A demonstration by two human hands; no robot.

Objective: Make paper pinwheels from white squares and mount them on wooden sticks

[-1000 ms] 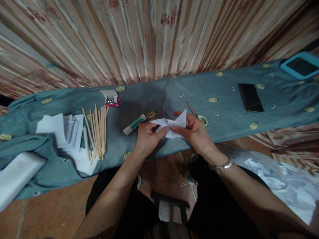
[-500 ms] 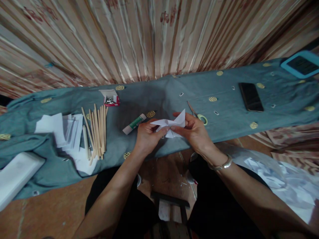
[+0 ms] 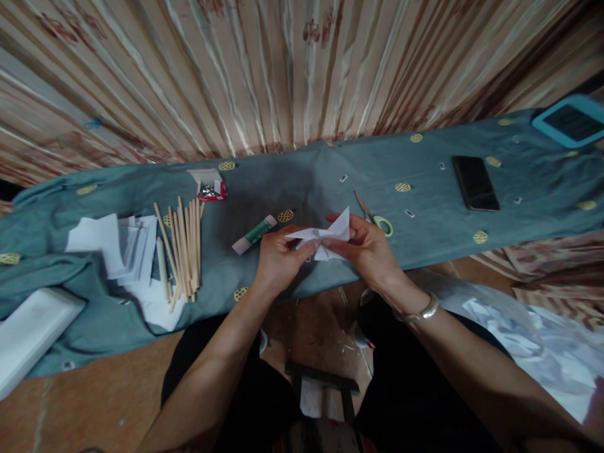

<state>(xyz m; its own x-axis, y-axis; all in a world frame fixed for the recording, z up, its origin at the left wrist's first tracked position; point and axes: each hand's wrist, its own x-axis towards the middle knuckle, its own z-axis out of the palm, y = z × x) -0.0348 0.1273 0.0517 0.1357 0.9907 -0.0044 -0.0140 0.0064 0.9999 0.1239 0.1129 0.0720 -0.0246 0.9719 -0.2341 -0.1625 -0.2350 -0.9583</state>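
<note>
A white folded paper point(image 3: 337, 229) with pointed, pinwheel-like flaps is held between both hands, above the near edge of the cloth. My left hand point(image 3: 280, 258) pinches its left side, thumb near the centre. From the right, my right hand point(image 3: 372, 251) grips it with the thumb pressed close to the middle and fingers behind. What lies under the thumbs is hidden. A glue stick point(image 3: 255, 234) lies just left of my left hand. Beyond my right hand rest scissors point(image 3: 381, 224) with light green handles.
Wooden sticks point(image 3: 189, 251) and white paper sheets point(image 3: 117, 245) lie on the left, near an open small box point(image 3: 211, 189) of shiny metal pieces. A phone point(image 3: 474, 182) and a blue-framed tablet point(image 3: 573, 121) lie right. A plastic bag point(image 3: 528, 340) of white paper pieces stands low right.
Both hands keep their grip on the folded paper. It has shifted or tilted only very slightly; everything else stays put.
</note>
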